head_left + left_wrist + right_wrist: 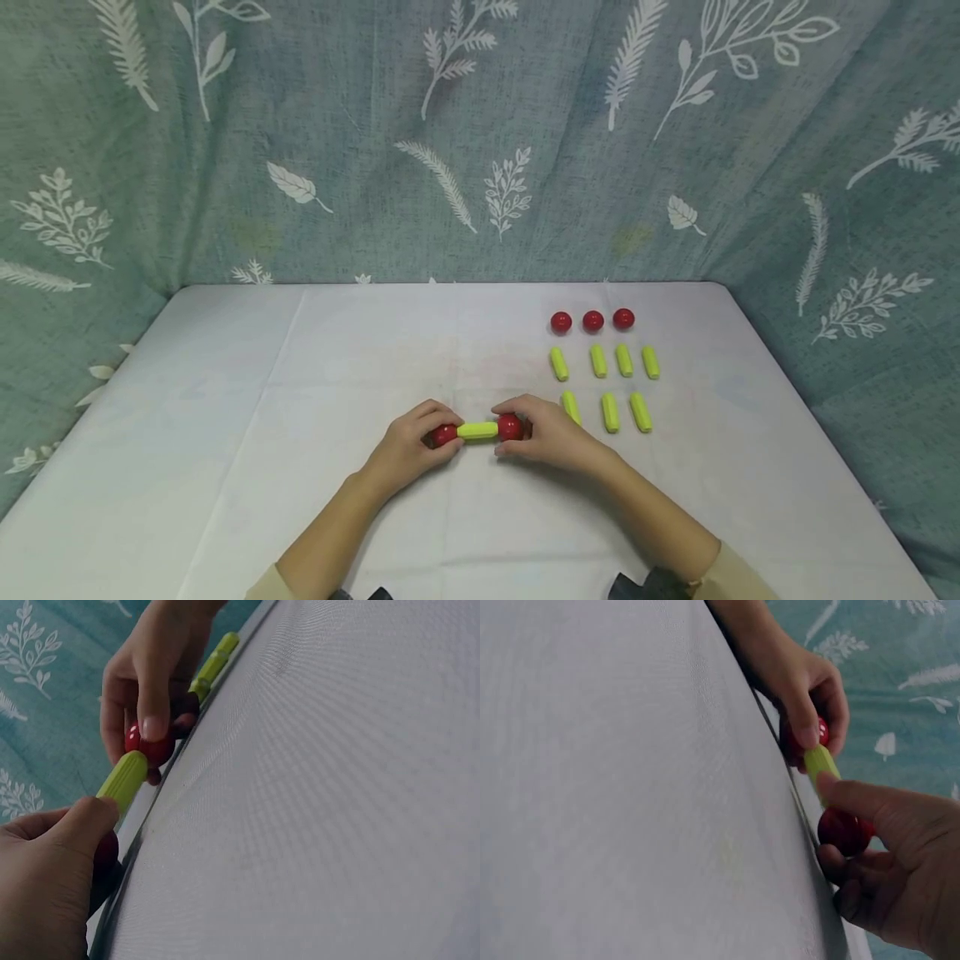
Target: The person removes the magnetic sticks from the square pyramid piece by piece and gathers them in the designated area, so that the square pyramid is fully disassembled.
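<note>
A yellow-green stick (477, 430) lies crosswise between two red balls, one at each end. My left hand (412, 442) grips the left red ball (444, 435), thumb and fingers around it at the stick's end. Around the right red ball (510, 427) curl the thumb and fingers of my right hand (551, 435). In the left wrist view the stick (124, 780) runs from one hand to the other, its far end against the red ball. From the right wrist the near ball (845, 831) shows under my right thumb, partly covered by it.
Three loose red balls (592, 322) stand in a row at the back right of the white table (360, 350). Nearer lie two rows of yellow-green sticks (624, 360), one partly behind my right hand. A leaf-patterned curtain (345, 167) hangs behind the table.
</note>
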The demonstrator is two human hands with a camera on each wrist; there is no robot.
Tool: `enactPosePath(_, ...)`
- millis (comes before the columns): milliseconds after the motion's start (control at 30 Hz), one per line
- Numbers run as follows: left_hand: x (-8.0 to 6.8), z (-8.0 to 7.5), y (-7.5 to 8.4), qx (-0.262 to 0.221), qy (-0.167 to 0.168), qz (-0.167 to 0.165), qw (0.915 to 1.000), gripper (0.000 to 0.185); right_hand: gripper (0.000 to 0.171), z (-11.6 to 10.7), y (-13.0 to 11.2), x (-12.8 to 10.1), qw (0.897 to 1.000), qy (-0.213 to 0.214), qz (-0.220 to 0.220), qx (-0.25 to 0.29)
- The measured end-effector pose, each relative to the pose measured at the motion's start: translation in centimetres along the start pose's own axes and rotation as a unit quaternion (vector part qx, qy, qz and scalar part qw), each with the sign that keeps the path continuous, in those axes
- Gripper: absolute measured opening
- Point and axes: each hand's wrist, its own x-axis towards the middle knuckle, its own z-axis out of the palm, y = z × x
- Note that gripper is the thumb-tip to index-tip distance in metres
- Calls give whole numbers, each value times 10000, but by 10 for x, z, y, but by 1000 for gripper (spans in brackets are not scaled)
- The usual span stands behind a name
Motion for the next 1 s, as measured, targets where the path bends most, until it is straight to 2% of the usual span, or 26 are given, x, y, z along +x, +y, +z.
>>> enactPosePath(200,-1,0,-1,-3,-19,60,10000,28,22,9,-1,4,9993,196,-212,-239)
enactPosePath(500,-1,0,-1,-39,84,298,9995,30,17,19,1,6,9963,830,-197,-100)
enactPosePath(667,0,1,-1,2,79,237,9997,28,13,18,2,5,9926,1172,-43,299)
enactPosePath(1000,4,3,0,667,-18,-44,9978,39,38,-6,2,4,9808,1257,392,1437)
